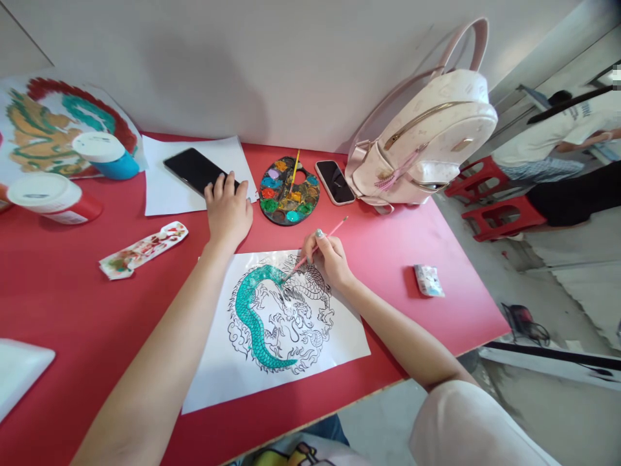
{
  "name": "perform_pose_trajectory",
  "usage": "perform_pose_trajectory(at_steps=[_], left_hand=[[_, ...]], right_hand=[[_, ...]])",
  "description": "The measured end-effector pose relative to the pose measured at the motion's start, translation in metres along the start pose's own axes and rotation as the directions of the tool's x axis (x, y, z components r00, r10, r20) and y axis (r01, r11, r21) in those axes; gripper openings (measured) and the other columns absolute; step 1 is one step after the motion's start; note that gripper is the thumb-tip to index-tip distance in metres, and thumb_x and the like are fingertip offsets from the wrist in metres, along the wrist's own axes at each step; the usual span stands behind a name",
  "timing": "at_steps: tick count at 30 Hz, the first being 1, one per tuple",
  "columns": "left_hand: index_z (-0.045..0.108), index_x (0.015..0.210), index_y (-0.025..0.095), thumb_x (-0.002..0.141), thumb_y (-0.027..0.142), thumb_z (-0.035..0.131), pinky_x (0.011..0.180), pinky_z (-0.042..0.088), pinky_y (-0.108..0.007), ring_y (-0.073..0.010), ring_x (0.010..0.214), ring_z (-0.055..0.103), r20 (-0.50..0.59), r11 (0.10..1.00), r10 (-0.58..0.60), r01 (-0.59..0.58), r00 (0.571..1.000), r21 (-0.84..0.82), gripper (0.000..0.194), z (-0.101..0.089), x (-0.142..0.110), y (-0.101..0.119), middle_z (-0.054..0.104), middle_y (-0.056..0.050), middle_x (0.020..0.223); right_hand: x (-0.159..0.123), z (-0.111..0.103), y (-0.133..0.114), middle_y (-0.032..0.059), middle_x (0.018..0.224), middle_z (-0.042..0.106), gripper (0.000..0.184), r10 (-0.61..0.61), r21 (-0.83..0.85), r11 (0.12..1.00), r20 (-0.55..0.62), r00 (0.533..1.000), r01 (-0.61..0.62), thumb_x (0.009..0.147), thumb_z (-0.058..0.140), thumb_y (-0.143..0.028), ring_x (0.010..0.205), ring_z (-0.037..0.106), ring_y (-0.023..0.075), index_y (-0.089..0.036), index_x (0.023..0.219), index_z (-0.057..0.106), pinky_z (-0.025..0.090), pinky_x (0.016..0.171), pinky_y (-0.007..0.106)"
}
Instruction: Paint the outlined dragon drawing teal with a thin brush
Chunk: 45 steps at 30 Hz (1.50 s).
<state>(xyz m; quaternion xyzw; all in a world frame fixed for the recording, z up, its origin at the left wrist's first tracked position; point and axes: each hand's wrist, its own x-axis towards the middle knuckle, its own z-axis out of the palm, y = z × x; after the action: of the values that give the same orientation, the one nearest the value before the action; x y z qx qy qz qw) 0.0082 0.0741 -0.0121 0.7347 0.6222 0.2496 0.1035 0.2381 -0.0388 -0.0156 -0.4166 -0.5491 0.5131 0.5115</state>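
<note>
In the head view my right hand [329, 259] pinches a thin pink paintbrush [337, 226]. The brush slants down to the left, its tip at the edge of the teal paint on a dragon line drawing [295, 323]. Teal covers the dragon's long curved body; the head and the coils at right are bare black lines. My left hand [228, 210] lies with fingers stretched out, fingertips over the lower right end of a black phone [196, 169]. That phone rests on white paper [160, 194]. Between and beyond my hands is a paint palette [290, 210] with a yellow brush [295, 171] lying across it.
A second phone [334, 182] and a pale backpack [431, 136] stand right of the palette. A small packet [429, 281] lies near the right edge. At left are a red paint jar [53, 199], a blue jar [107, 155], a stained paper strip [144, 250] and a dragon painting [43, 123].
</note>
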Motion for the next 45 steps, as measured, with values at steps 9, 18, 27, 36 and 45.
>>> perform_pose_trajectory(at_steps=[9, 18, 27, 36, 45], left_hand=[[0.073, 0.157, 0.023, 0.103, 0.020, 0.053, 0.146, 0.023, -0.080, -0.0479, 0.179, 0.038, -0.024, 1.000, 0.009, -0.009, 1.000, -0.027, 0.057, 0.0041, 0.0003, -0.0026, 0.050, -0.017, 0.189], [0.073, 0.155, 0.021, 0.105, 0.021, 0.051, 0.146, 0.024, -0.079, -0.0469, 0.179, 0.038, -0.013, 1.000, 0.007, -0.008, 1.000, -0.020, 0.055, 0.0026, 0.0006, -0.0022, 0.050, -0.019, 0.189], [0.073, 0.155, 0.022, 0.106, 0.023, 0.051, 0.145, 0.025, -0.079, -0.0464, 0.178, 0.039, -0.031, 1.000, 0.015, -0.016, 0.999, -0.027, 0.054, 0.0035, -0.0002, -0.0025, 0.052, -0.019, 0.188], [0.073, 0.155, 0.020, 0.106, 0.023, 0.049, 0.146, 0.024, -0.078, -0.0465, 0.180, 0.037, -0.014, 1.000, 0.002, -0.002, 1.000, -0.030, 0.054, 0.0014, -0.0003, 0.0005, 0.050, -0.020, 0.189], [0.072, 0.158, 0.024, 0.104, 0.022, 0.053, 0.147, 0.023, -0.079, -0.0466, 0.180, 0.035, 0.003, 0.999, 0.002, -0.002, 1.000, -0.036, 0.057, -0.0002, -0.0010, 0.0000, 0.048, -0.016, 0.191]], right_hand=[[0.0002, -0.0001, -0.0069, 0.0070, 0.083, 0.075, 0.069, 0.013, -0.092, 0.996, 0.275, 0.961, 0.013, 0.110, 0.064, -0.084, 0.078, 0.070, 0.0205, -0.021, 0.085, 0.080, 0.062, 0.078, 0.035], [-0.0003, -0.0004, -0.0042, 0.0067, 0.080, 0.075, 0.072, -0.033, -0.116, 0.991, 0.239, 0.970, 0.063, 0.109, 0.061, -0.087, 0.076, 0.072, 0.0206, -0.022, 0.085, 0.081, 0.061, 0.072, 0.034], [-0.0012, -0.0018, -0.0046, 0.0064, 0.075, 0.073, 0.076, -0.049, -0.131, 0.989, 0.144, 0.988, 0.068, 0.112, 0.056, -0.085, 0.070, 0.067, 0.0187, -0.021, 0.080, 0.082, 0.058, 0.069, 0.033], [-0.0030, -0.0015, -0.0039, 0.0058, 0.070, 0.071, 0.081, -0.038, -0.155, 0.987, 0.027, 0.999, 0.042, 0.110, 0.055, -0.089, 0.063, 0.059, 0.0175, -0.021, 0.074, 0.080, 0.054, 0.064, 0.033], [-0.0028, 0.0002, -0.0051, 0.0064, 0.072, 0.073, 0.078, -0.038, -0.159, 0.986, 0.042, 0.998, 0.045, 0.111, 0.057, -0.086, 0.064, 0.063, 0.0177, -0.021, 0.075, 0.081, 0.055, 0.065, 0.033]])
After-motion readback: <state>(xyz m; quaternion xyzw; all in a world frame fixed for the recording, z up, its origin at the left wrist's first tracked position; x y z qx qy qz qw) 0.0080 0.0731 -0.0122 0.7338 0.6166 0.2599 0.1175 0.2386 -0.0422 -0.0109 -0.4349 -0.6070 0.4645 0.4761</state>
